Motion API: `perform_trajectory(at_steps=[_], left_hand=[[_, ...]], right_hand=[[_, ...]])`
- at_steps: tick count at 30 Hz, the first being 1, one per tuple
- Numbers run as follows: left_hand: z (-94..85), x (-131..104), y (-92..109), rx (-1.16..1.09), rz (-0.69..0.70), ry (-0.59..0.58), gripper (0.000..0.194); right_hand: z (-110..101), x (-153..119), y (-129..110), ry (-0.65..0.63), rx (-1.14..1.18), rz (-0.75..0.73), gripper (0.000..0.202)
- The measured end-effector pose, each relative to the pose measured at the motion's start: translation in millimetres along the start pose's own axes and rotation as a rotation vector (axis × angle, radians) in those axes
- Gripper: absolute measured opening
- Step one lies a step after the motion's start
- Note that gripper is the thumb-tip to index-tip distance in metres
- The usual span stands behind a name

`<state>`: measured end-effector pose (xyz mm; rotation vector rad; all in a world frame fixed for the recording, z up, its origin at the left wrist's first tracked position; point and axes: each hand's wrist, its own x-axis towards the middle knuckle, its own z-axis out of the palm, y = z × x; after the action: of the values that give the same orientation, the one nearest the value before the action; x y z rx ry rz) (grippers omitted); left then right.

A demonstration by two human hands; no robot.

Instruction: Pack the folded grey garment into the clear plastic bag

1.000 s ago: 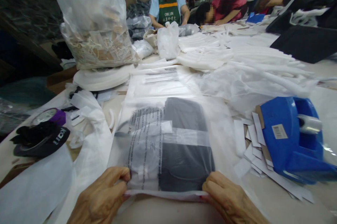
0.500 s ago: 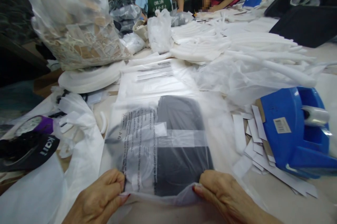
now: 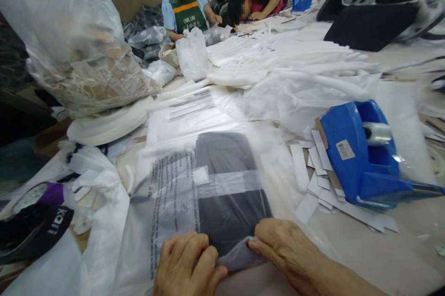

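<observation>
A clear plastic bag [image 3: 174,184] printed with dark text lies on the table in front of me. Inside it is a flat, dark grey folded item [image 3: 225,212] with a pale band across its middle; its exact kind is hard to tell. My right hand [image 3: 288,247] pinches the bag's near edge at the right, thumb below and fingers curled. My left hand [image 3: 189,261] has its fingers bent over the near edge, closed on the plastic left of the right hand. Between both hands the edge looks gathered and folded.
A blue tape dispenser [image 3: 351,152] stands at the right beside loose white card strips [image 3: 313,184]. Large filled plastic bag [image 3: 90,68] at back left. White curved pieces [image 3: 250,59] cover the far table. A black strap marked "kari" [image 3: 52,226] lies left. Two people work across the table.
My left hand has moved right along the bag's near edge, closer to my right hand. The right hand keeps its pinch. The camera view has shifted, so the surroundings sit further left.
</observation>
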<state>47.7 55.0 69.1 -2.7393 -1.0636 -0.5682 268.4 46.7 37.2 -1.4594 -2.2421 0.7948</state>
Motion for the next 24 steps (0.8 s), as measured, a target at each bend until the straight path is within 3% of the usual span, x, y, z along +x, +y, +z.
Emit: perform_trajectory(at_steps=[4,9,13,18,21,24], left_hand=[[-0.4,9.5,-0.3,-0.145,-0.121,-0.119,0.021],[-3.9,16.6,-4.2,-0.166,-0.128,-0.329,0.019],[-1.6,21.3,-5.0,-0.135,-0.154,-0.382,0.018],[-0.7,23.2,-4.0,-0.134,-0.214,-0.449,0.017],[0.3,23.5,-4.2,-0.139,-0.245,-0.463,0.017],[1.8,23.3,-4.7,-0.164,-0.289,-0.476,0.016]], right_hand=[[0.5,-0.9,1.3,-0.047,-0.008,0.001,0.031],[-0.2,-0.5,0.6,-0.01,-0.007,-0.035,0.026],[1.9,-4.4,2.0,0.068,-0.052,-0.019,0.024],[-5.3,-22.8,9.8,0.014,-0.139,0.056,0.009],[-13.3,-37.8,15.2,0.063,-0.154,0.02,0.018],[-22.1,-49.9,23.4,0.029,-0.133,0.011,0.024]])
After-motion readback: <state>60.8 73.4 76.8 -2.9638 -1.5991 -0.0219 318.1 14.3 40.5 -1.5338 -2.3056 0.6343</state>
